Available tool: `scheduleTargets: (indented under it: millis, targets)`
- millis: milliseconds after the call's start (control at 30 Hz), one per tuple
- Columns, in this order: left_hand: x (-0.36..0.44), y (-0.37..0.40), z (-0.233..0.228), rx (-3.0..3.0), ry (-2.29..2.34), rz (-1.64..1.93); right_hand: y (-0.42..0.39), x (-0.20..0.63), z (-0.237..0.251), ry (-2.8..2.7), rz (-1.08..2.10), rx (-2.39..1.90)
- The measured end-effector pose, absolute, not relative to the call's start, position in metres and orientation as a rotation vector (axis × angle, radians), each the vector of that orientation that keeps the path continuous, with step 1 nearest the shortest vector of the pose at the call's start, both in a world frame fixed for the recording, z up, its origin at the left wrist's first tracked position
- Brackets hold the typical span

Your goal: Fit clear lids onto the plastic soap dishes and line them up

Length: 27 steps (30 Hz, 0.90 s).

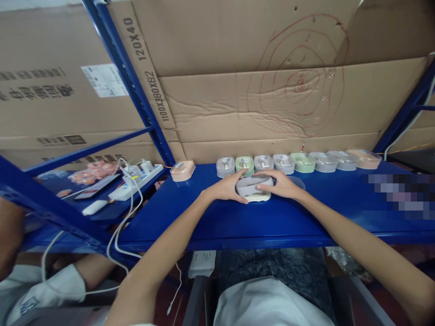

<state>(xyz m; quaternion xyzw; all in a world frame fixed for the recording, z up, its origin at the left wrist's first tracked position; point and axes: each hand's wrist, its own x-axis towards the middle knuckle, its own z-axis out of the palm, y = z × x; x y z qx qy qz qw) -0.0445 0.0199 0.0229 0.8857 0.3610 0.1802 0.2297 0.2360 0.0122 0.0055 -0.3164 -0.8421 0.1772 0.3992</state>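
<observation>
Head view, the only one we have. Readable print: the cardboard strip (149,68) leaning behind the blue shelf (210,217) reads "120X40" and "1100X380X62". The carton (50,90) left of that strip carries dark printed characters and a white label, both too blurred for us to read. Red pen rings are scrawled on the cardboard sheet (299,86) behind the shelf.

Fingers: our left hand (227,189) and right hand (282,184) sit either side of a grey case (254,185) at mid-shelf. Left fingers are loosely curled, thumb stretched onto the case's top left edge. Right fingers lie nearly flat over its right end, index along the top. Both hands touch it; we see a light two-sided hold, no tight clench.

The case: rounded, grey, with a white piece (257,197) under it, resting on the shelf surface just in front of the row.

Behind it, against the cardboard, runs a row of similar cases (292,162) in grey, green and peach; one peach case (182,170) sits apart at the row's left. Further left on the shelf: a white power strip (136,181) with cables. Another person's sleeve (57,285) is below the shelf's left end.
</observation>
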Motion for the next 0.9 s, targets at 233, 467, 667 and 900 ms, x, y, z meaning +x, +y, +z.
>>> scheduleTargets:
  millis: [233,467,667,900]
  targets:
    - [-0.0431,0.0189,0.0244,2.502,0.998,0.459,0.0097,0.2346,0.0068,-2.186,0.394,-0.828]
    - [-0.0406,0.0166,0.0254,2.538,0.968,0.460,0.0104,0.2342,0.0056,-2.156,0.391,-0.812]
    - [-0.0383,0.0161,0.0214,2.546,0.941,0.521,0.0106,0.2337,0.0058,-2.138,0.369,-0.791]
    - [-0.0360,0.0159,0.0234,2.575,0.994,0.554,0.0105,0.2328,0.0053,-2.096,0.343,-0.772]
